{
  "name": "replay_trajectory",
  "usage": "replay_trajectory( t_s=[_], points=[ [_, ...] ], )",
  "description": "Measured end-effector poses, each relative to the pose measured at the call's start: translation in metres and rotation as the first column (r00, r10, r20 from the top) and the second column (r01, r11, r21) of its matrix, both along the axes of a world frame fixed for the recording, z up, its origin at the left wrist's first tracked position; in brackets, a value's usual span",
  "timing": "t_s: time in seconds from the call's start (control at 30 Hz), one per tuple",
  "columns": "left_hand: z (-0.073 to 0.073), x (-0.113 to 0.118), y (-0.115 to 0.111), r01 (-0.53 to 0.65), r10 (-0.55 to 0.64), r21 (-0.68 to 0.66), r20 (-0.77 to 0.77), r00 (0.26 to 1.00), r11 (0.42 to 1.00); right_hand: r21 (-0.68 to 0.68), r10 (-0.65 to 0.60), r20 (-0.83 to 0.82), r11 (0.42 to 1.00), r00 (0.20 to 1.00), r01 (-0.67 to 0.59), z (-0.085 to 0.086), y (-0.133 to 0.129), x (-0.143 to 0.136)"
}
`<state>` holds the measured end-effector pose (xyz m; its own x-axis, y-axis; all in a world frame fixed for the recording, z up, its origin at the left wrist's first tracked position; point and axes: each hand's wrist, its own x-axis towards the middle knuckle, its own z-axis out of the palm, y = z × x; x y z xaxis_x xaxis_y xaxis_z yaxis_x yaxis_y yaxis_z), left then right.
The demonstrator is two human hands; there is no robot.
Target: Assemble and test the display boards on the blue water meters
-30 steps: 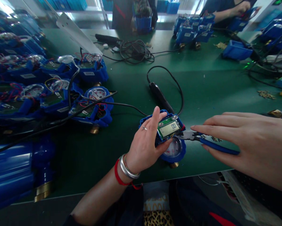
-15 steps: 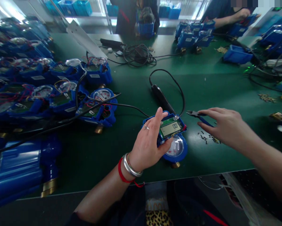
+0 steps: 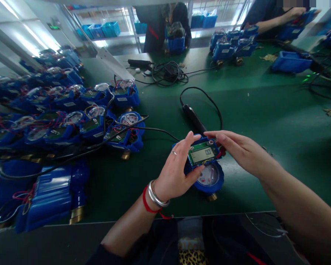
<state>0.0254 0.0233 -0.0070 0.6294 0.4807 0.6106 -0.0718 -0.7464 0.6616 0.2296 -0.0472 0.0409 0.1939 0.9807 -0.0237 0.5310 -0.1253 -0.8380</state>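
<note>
A blue water meter (image 3: pixel 220 176) with a clear round dial and a brass fitting sits on the green bench in front of me. Over its box part lies a green circuit board with an LCD display (image 3: pixel 202 154) reading zeros. My left hand (image 3: pixel 173 169) grips the board's left side, thumb at the lower edge and fingers along the upper one. At the upper right corner of the board, the fingertips and thumb of my right hand (image 3: pixel 245 152) close on its edge, beside a red wire. The right fingers' undersides are hidden.
Behind the meter lies a black-handled tool (image 3: pixel 193 117) with a looped cable. Rows of open blue meters (image 3: pixel 124 138) with loose wires fill the left, crossed by a black cable. A blue bin (image 3: pixel 291 62) stands at the back right. Two other people are across the bench.
My right hand has moved left from beside the meter to the board's corner; the cutters it held are no longer visible. My left hand stays on the board. The camera view has shifted.
</note>
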Motion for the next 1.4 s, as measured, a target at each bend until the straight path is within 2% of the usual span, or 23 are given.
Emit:
replay_trajectory(
  t_s=[0.07, 0.13, 0.27, 0.43, 0.63, 0.73, 0.9, 1.2, 1.3, 1.4],
  points=[
    [0.0, -0.001, 0.002, 0.011, -0.012, 0.019, 0.026, 1.0, 1.0, -0.053, 0.072, -0.044, 0.996, 0.996, -0.074, 0.004, 0.005, -0.007],
    [0.001, -0.001, 0.002, 0.009, -0.01, 0.025, 0.048, 0.999, 1.0, -0.094, 0.083, -0.132, 0.991, 0.988, -0.096, 0.002, 0.007, -0.01],
    [0.003, -0.003, 0.002, 0.014, -0.014, -0.002, 0.042, 0.999, 1.0, -0.106, 0.017, -0.356, 0.993, 0.934, -0.059, -0.004, 0.008, -0.011],
    [0.003, -0.001, 0.002, 0.058, -0.057, -0.014, 0.08, 0.995, 0.998, -0.123, -0.07, -0.456, 0.992, 0.887, 0.015, -0.007, 0.012, -0.013],
    [0.001, 0.0, 0.006, 0.017, -0.016, -0.003, 0.093, 0.996, 1.0, -0.237, -0.214, -0.691, 0.97, 0.691, 0.063, 0.0, 0.007, -0.014],
    [0.004, -0.002, 0.006, 0.025, -0.023, -0.032, 0.061, 0.998, 0.999, -0.253, -0.244, -0.713, 0.964, 0.657, 0.084, 0.001, 0.002, -0.016],
    [0.009, -0.004, 0.005, 0.069, -0.063, -0.086, 0.074, 0.995, 0.994, -0.249, -0.274, -0.711, 0.959, 0.648, 0.133, -0.003, -0.002, -0.02],
    [0.009, -0.005, 0.009, 0.071, -0.067, -0.113, 0.046, 0.997, 0.991, -0.231, -0.248, -0.74, 0.967, 0.625, 0.11, -0.003, -0.001, -0.022],
    [0.007, -0.004, 0.007, 0.008, -0.002, -0.116, 0.054, 0.999, 0.993, -0.224, -0.268, -0.739, 0.963, 0.618, 0.15, -0.005, 0.0, -0.025],
    [0.004, -0.002, 0.001, -0.134, 0.139, -0.059, 0.098, 0.985, 0.989, -0.2, -0.286, -0.751, 0.957, 0.595, 0.208, -0.008, -0.001, -0.028]
  ],
)
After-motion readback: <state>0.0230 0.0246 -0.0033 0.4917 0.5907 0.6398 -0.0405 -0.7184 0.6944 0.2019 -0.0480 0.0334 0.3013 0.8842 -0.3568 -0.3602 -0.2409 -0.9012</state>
